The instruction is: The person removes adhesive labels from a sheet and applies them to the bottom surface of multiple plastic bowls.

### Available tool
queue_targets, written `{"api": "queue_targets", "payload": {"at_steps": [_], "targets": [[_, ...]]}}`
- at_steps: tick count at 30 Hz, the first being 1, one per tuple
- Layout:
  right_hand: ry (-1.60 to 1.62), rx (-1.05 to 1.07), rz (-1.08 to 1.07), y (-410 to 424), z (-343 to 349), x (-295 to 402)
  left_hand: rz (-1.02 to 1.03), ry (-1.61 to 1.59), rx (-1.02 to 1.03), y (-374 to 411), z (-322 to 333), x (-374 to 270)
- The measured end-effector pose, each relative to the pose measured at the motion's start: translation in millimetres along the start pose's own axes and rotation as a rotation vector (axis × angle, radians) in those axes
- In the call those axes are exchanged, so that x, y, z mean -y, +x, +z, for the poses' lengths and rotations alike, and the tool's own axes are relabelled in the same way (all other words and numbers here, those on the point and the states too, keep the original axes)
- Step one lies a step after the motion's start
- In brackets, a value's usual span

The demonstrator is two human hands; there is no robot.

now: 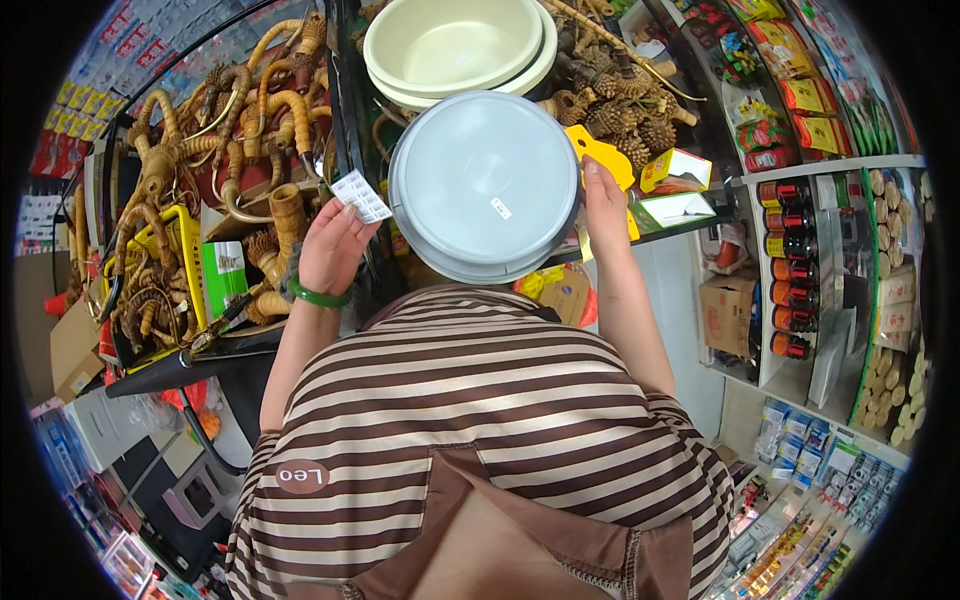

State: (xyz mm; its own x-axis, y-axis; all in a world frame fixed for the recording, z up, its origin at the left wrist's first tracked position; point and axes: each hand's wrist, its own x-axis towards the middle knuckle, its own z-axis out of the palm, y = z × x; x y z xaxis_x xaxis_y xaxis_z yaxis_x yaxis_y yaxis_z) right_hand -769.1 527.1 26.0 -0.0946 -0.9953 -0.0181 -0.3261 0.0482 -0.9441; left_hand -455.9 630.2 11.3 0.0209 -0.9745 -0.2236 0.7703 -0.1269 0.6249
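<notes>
My left hand (335, 247), with a green bangle on the wrist, pinches a small sheet of printed barcode labels (362, 196) by its lower corner. Just right of it is a round grey-blue plastic basin (480, 165), tilted towards me. One small white sticker (500, 208) is on the basin's pale round face. My right hand (606, 206) grips the basin at its right edge, thumb in front; the other fingers are mostly hidden. Directly behind that hand is a yellow card sign (604, 154).
Cream plastic basins (457, 45) are stacked beyond. Knobbly dried roots (622, 105) fill the display at right, and curved root pieces (232, 112) the left. A yellow plastic basket (187, 255) holds more. Right-hand shelves carry jars (787, 247) and red packets (814, 97).
</notes>
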Motion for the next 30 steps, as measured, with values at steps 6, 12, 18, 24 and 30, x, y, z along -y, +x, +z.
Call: {"api": "queue_targets", "payload": {"at_steps": [6, 12, 18, 24, 30], "targets": [[-0.032, 0.041, 0.172, 12.6, -2.2, -40.7, -0.056, 0.036, 0.043, 14.5, 29.7, 10.3], [0.0, 0.103, 0.186, 4.3, -7.3, -8.5, -0.078, 0.091, 0.087, 12.3, 30.4, 4.8], [0.794, 0.118, 0.316, 0.5, -8.7, 34.6, 0.038, 0.063, 0.141, -0.6, 52.7, -21.8], [1.048, -0.345, 0.197, 38.6, -50.4, 12.6, 0.167, 0.048, 0.154, -11.1, 39.4, -39.2], [1.038, -0.591, 0.247, 47.6, -88.8, -59.5, 0.054, 0.229, -0.145, -23.2, 54.0, -12.0]]}}
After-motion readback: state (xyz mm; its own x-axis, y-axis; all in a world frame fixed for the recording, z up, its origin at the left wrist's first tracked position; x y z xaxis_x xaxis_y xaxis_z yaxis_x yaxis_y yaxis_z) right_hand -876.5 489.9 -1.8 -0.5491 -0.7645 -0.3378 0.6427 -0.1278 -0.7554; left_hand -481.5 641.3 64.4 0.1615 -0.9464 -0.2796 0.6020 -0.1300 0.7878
